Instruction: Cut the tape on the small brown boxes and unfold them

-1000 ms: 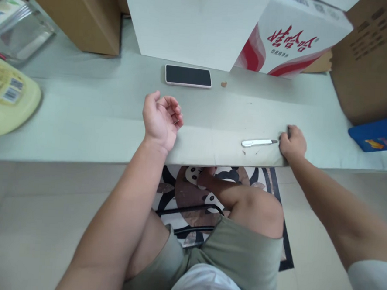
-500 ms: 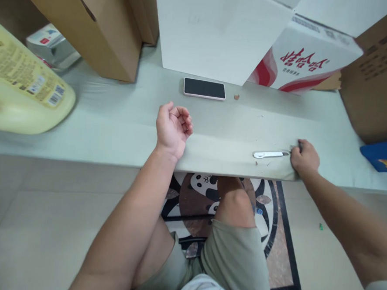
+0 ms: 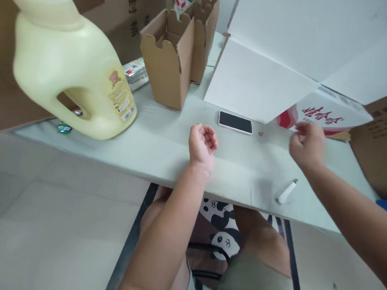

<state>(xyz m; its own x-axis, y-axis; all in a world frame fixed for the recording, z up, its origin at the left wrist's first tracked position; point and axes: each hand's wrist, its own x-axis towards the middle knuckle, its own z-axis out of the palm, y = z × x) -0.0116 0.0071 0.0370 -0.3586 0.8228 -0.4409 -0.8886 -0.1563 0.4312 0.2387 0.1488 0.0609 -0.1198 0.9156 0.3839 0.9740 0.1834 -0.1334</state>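
Note:
My left hand (image 3: 203, 144) rests on the pale green tabletop (image 3: 160, 149), palm turned up. Its fingers curl loosely around nothing. Raised above the right side of the table, my right hand (image 3: 307, 144) has thumb and fingers pinched together and is slightly blurred. Whatever is between them, if anything, cannot be made out. Below it a white utility knife (image 3: 286, 192) lies at a slant near the front edge, its dark tip pointing away from me. A phone (image 3: 235, 122) with a black screen lies beyond my left hand. Beside the phone is a small brown scrap (image 3: 261, 133).
A large pale yellow jug (image 3: 70, 67) stands at the left, near two open cardboard boxes (image 3: 165, 73). White carton panels (image 3: 250, 78) and a red-and-white box (image 3: 323, 111) fill the back. A brown carton (image 3: 377, 143) stands at the right.
My right hand has lifted from beside the knife's tip and moved away from me. The knife has turned to a steeper slant. The view has shifted left; my left hand keeps its pose.

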